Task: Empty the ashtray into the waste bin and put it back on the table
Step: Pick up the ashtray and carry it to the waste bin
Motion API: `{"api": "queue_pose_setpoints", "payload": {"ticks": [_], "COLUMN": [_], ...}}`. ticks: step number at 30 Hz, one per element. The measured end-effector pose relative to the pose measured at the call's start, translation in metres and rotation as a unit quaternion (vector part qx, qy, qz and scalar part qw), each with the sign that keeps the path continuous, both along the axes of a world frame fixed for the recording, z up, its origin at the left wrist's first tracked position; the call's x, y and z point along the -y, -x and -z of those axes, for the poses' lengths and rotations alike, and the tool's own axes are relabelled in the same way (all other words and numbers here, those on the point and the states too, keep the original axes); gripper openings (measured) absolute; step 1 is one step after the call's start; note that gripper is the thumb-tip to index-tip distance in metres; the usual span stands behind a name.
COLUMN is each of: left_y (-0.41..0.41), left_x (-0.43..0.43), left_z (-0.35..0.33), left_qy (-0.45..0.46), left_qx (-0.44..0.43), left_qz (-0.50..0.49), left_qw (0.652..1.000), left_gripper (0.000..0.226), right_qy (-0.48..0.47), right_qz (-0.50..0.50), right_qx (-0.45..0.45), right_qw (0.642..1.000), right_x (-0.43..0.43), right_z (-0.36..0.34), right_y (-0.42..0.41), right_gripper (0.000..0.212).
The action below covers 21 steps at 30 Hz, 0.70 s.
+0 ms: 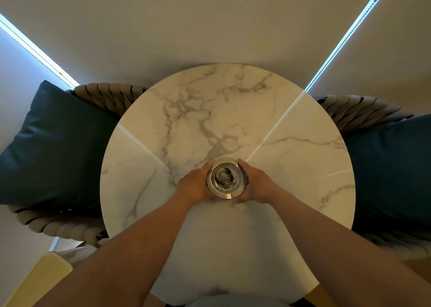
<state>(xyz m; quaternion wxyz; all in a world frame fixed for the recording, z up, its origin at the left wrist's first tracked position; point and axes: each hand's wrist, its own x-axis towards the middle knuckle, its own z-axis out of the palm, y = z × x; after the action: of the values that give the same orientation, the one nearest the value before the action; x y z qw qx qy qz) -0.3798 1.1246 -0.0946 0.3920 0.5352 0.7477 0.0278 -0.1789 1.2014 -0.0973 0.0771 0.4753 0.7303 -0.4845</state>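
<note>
A round metal ashtray (pixel 226 179) with grey ash heaped in its bowl sits near the middle of a round white marble table (pixel 291 157). My left hand (pixel 196 185) cups its left rim, fingers curled around the edge. My right hand (pixel 254 183) grips the right rim the same way. Whether the ashtray rests on the tabletop or is slightly raised I cannot tell. No waste bin is in view.
Two woven rope chairs flank the table, each with a dark teal cushion, one on the left (pixel 56 143) and one on the right (pixel 391 166). A pale blind (pixel 210 22) hangs behind the table. A yellowish seat edge (pixel 44 276) shows at the lower left.
</note>
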Motion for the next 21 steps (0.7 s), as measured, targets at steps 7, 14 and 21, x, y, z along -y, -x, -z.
{"api": "queue_pose_setpoints", "payload": {"ticks": [7, 14, 21], "left_y": [-0.008, -0.016, -0.016], "left_x": [0.023, 0.049, 0.065], "left_z": [-0.016, -0.036, -0.054], "left_qy": [0.001, -0.032, -0.083], "left_qx": [0.025, 0.055, 0.103], "left_qz": [-0.01, -0.027, -0.026], "left_qw": [1.0, 0.998, 0.991], "left_gripper": [0.135, 0.132, 0.114], "right_qy": [-0.04, -0.071, -0.092], "right_qz": [-0.033, -0.035, -0.02], "right_qx": [0.004, -0.001, -0.026], "right_qw": [0.999, 0.997, 0.995], "right_x": [0.023, 0.05, 0.069], "right_z": [-0.018, -0.03, -0.043], "right_y": [-0.009, -0.02, -0.027], "right_gripper": [0.14, 0.138, 0.135]}}
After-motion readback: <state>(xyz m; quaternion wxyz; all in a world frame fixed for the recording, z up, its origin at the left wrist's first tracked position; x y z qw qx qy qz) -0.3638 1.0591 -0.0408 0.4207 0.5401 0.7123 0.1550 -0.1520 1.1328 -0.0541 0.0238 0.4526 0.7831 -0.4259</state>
